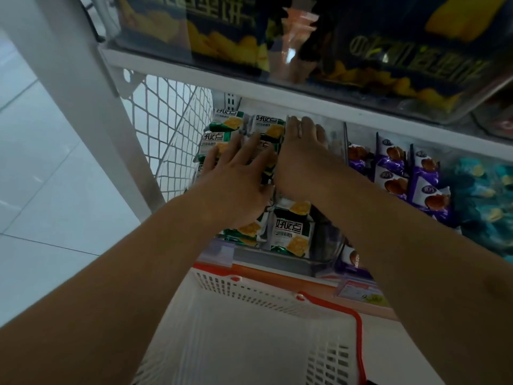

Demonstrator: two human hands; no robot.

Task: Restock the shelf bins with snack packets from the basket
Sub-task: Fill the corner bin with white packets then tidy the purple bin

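Several green-and-white snack packets [291, 232] fill a clear shelf bin [327, 245] on the lower shelf. My left hand [236, 173] lies flat on the packets with fingers spread, pressing them. My right hand [302, 157] reaches deeper into the same bin, palm down on the packets, fingers stretched toward the back. Below my arms stands the white basket [249, 315] with a red handle [358, 337]; no packets show in the part of it I can see.
Purple snack packets [399, 173] fill the bin to the right, and teal packets [483, 190] lie beyond them. The upper shelf [249, 87] carries a clear bin of dark blue and yellow bags [222, 37]. A white mesh side panel [166, 134] closes the left end.
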